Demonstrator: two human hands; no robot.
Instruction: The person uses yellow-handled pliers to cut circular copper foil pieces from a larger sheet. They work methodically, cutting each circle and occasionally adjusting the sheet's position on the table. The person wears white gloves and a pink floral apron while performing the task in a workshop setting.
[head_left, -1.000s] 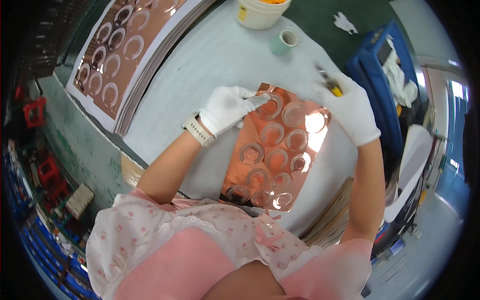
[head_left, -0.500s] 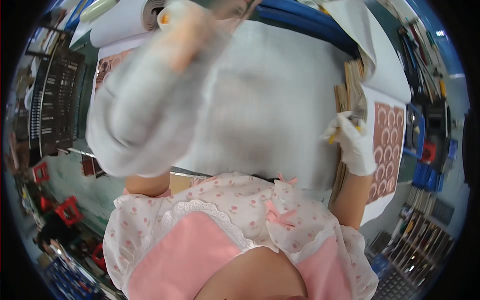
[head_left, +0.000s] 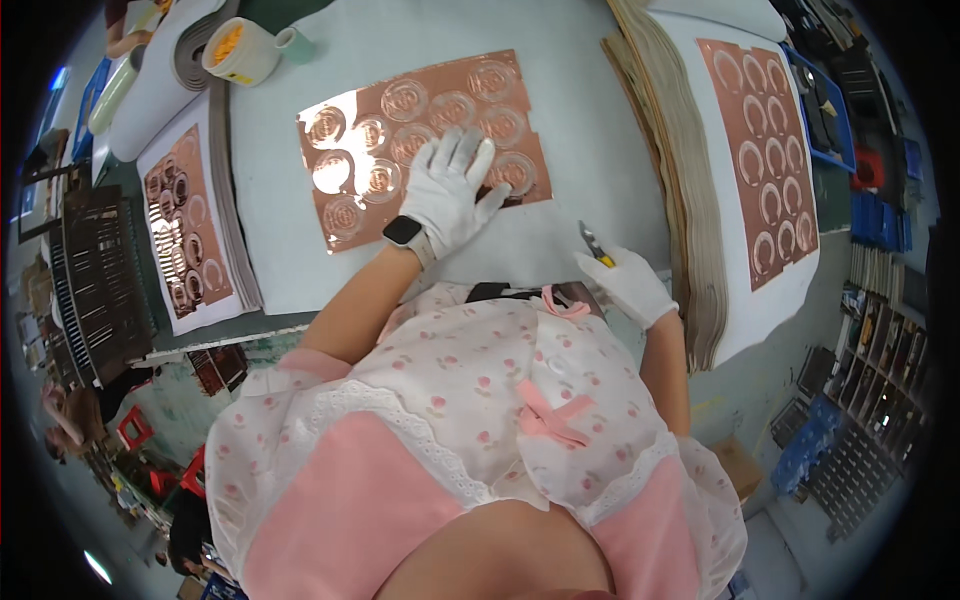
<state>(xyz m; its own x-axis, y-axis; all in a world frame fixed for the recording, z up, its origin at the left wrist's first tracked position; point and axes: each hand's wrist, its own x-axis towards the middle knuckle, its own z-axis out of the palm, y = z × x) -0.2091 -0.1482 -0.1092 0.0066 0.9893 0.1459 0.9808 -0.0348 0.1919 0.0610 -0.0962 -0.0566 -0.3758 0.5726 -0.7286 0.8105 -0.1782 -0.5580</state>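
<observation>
A copper-coloured sheet [head_left: 382,100] with rows of round embossed shapes lies on the pale paper-covered table in front of me. My left hand [head_left: 447,193], in a white glove, rests flat on its near part with the fingers spread. Closer to my body and to the right, my gloved right hand [head_left: 630,285] is closed round a small yellow-handled tool [head_left: 596,246]. Its grey pointed tip sticks out toward the sheet, apart from it; the exact kind of tool cannot be made out.
Thick layered paper [head_left: 690,190] runs along the right, beside another copper sheet [head_left: 762,160]. A third copper sheet [head_left: 187,220] lies at the left. At the far left stand a white tub [head_left: 240,58] of orange pieces and a small green cup [head_left: 294,45]. A blue tray [head_left: 820,110] is beyond the right sheet.
My left arm, blurred and raised across the far left before, has come down onto a copper sheet that now shows in the middle. My right hand has moved left, away from the layered paper.
</observation>
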